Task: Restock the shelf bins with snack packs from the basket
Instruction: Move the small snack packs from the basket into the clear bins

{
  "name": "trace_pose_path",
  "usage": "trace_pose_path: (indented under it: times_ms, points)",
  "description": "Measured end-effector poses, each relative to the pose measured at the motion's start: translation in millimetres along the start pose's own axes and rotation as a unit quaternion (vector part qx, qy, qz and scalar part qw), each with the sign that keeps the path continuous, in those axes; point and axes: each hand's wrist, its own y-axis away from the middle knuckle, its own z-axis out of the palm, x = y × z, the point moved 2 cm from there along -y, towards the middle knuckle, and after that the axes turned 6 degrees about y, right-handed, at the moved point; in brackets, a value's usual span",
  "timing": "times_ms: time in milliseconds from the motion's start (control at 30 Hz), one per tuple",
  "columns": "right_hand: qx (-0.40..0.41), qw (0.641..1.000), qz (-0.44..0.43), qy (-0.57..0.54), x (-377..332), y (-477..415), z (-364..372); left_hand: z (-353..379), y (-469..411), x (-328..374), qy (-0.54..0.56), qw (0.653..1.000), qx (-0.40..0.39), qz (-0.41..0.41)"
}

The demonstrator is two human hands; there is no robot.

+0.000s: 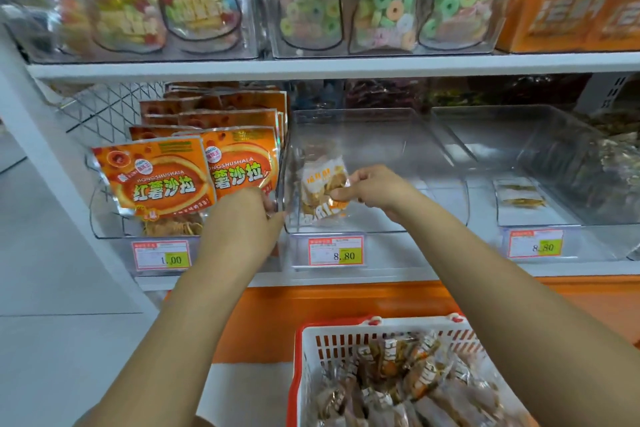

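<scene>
The right hand point(372, 189) pinches a small clear snack pack point(320, 184) between thumb and curled fingers, holding it upright just inside the front left corner of the middle clear bin point(398, 149). The left hand point(242, 218) reaches to that bin's left wall, its fingertips bent against the wall beside the orange packs point(162, 180) on the bin's left; whether it grips anything cannot be told. More snack packs point(415, 381) lie heaped in the white basket point(311, 340) below the bin, under the right forearm and well apart from both hands.
</scene>
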Motion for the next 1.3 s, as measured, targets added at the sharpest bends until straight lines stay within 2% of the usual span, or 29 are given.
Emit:
trace_pose_path:
  times_ms: [133,233,300,367,500,600,667,733,800,900,1033,1133,1200,1300]
  points:
    - [0.001,0.998,0.017,0.064,6,-18,16,13,1,2,-0.062,0.994,-0.084,0.022]
    - [0.021,0.972,0.016,0.234,5,-19,21,18,6,6,-0.119,0.987,-0.099,0.041]
    - [0.025,0.955,0.021,0.295,2,-16,23,17,6,8,-0.123,0.986,-0.103,0.042]
    - [0.013,0.954,0.043,0.297,1,-16,24,15,7,10,-0.114,0.987,-0.107,0.039]
    - [-0.059,0.968,0.083,0.228,3,-21,32,14,8,11,-0.112,0.987,-0.108,0.035]
    - [-0.061,0.974,0.065,0.210,3,-14,33,13,9,13,-0.114,0.987,-0.109,0.034]
    - [-0.065,0.968,0.046,0.237,1,-5,28,13,10,13,-0.109,0.987,-0.113,0.030]
    - [-0.048,0.960,0.016,0.277,-4,12,18,11,11,14,-0.101,0.988,-0.114,0.024]
    - [0.021,0.960,-0.037,0.276,-7,32,9,10,14,17,-0.103,0.989,-0.108,0.023]
    - [0.118,0.972,-0.137,0.149,1,67,-5,6,24,24,-0.106,0.993,-0.051,0.025]
    - [0.092,0.962,-0.182,0.180,32,110,-15,2,37,36,0.017,0.995,0.049,0.083]
    - [0.047,0.966,-0.139,0.214,72,124,-14,14,48,43,0.049,0.993,-0.025,0.103]
    - [0.013,0.965,-0.101,0.244,106,125,-8,35,60,47,0.017,0.987,-0.122,0.101]
    - [-0.031,0.949,-0.036,0.313,158,122,7,70,85,50,-0.057,0.961,-0.242,0.121]
